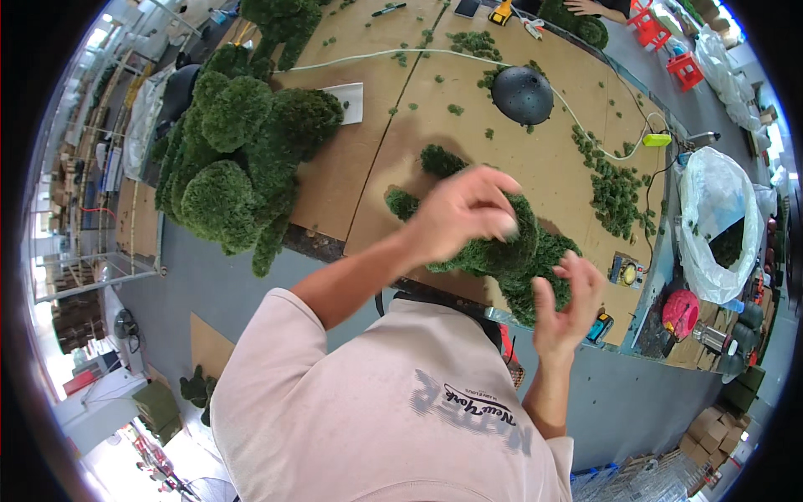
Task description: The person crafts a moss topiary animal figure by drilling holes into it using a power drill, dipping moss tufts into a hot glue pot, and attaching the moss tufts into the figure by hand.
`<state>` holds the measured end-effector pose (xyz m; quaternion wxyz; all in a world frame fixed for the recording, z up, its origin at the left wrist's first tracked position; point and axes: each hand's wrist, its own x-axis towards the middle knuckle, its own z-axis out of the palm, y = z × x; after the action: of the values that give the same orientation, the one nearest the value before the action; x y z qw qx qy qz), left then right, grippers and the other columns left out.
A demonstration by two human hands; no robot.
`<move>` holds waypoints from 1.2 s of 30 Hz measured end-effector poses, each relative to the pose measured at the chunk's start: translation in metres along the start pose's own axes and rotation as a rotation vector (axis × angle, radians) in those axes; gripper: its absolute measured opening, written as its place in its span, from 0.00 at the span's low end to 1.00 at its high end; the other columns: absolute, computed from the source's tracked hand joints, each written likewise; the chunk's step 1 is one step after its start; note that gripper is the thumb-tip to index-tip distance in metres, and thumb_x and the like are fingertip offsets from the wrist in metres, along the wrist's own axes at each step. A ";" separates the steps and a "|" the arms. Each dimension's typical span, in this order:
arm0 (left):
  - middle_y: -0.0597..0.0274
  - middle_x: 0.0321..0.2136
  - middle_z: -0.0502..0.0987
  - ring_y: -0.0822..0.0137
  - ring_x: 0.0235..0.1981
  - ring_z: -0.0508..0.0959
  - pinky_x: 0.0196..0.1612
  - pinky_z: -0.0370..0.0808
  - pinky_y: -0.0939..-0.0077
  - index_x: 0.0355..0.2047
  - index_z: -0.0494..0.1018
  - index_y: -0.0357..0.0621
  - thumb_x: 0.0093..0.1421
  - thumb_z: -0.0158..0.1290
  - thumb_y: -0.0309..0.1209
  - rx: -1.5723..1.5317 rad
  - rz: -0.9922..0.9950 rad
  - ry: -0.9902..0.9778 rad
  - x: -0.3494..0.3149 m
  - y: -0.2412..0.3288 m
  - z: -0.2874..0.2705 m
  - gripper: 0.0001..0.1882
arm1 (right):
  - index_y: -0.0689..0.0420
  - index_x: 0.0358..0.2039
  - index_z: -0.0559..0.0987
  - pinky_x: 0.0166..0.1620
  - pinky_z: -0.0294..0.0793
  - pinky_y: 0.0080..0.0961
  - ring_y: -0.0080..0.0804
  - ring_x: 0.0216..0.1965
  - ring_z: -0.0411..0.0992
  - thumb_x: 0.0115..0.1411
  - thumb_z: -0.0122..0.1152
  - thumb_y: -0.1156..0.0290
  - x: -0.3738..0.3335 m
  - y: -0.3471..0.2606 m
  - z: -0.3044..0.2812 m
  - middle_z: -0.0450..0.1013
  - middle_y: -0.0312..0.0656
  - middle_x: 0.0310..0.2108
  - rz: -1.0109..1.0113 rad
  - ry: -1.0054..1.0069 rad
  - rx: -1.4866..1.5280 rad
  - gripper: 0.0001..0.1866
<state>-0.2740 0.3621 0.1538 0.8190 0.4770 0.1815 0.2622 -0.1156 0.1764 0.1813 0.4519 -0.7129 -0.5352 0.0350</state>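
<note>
A green moss-covered figure (548, 259) with stubby limbs lies at the near edge of the brown table (335, 201), close in front of me. Over its upper part hovers my left hand (460, 216), slightly blurred, its fingers bent but apart, with nothing visible between them. My right hand (570, 308) is at the figure's near right side, fingers spread and thumb apart, holding nothing. Whether either hand touches the moss is hard to make out. Both forearms partly cross the table edge.
Larger green moss figures (226, 151) stand at the left. A dark dome (523, 94), loose moss tufts (616, 197) and a white cable (376, 55) lie on the table. A plastic-lined bin (687, 226) stands right. Another person's hand (583, 7) shows at the far edge.
</note>
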 end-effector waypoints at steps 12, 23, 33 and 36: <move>0.60 0.42 0.74 0.69 0.39 0.75 0.43 0.75 0.72 0.54 0.74 0.41 0.68 0.61 0.34 0.745 0.439 0.216 -0.004 -0.055 0.111 0.18 | 0.59 0.39 0.82 0.40 0.76 0.35 0.44 0.40 0.75 0.52 0.74 0.79 0.001 0.047 -0.040 0.75 0.46 0.39 -0.043 -0.053 0.040 0.13; 0.65 0.28 0.79 0.72 0.30 0.76 0.35 0.73 0.77 0.40 0.83 0.38 0.65 0.62 0.28 0.657 0.046 -0.037 0.052 -0.094 0.180 0.07 | 0.59 0.50 0.79 0.38 0.78 0.34 0.42 0.37 0.76 0.56 0.74 0.77 -0.015 0.113 -0.106 0.76 0.45 0.40 0.119 -0.050 0.149 0.21; 0.73 0.27 0.75 0.81 0.28 0.70 0.31 0.65 0.84 0.41 0.82 0.38 0.70 0.60 0.36 0.125 -0.278 0.004 0.068 -0.133 0.215 0.12 | 0.60 0.55 0.79 0.35 0.78 0.24 0.29 0.32 0.77 0.61 0.68 0.84 -0.038 0.154 -0.132 0.76 0.44 0.35 0.320 -0.045 0.427 0.21; 0.73 0.28 0.76 0.81 0.28 0.70 0.31 0.66 0.84 0.42 0.82 0.38 0.70 0.60 0.35 0.108 -0.287 -0.010 0.074 -0.136 0.223 0.11 | 0.62 0.55 0.80 0.36 0.79 0.22 0.26 0.32 0.78 0.62 0.65 0.86 -0.039 0.162 -0.135 0.76 0.43 0.35 0.312 -0.024 0.496 0.20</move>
<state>-0.0580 0.1987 0.1374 0.8222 0.4908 0.2574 0.1300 0.0583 0.0605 0.1337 0.5949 -0.6541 -0.3994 0.2423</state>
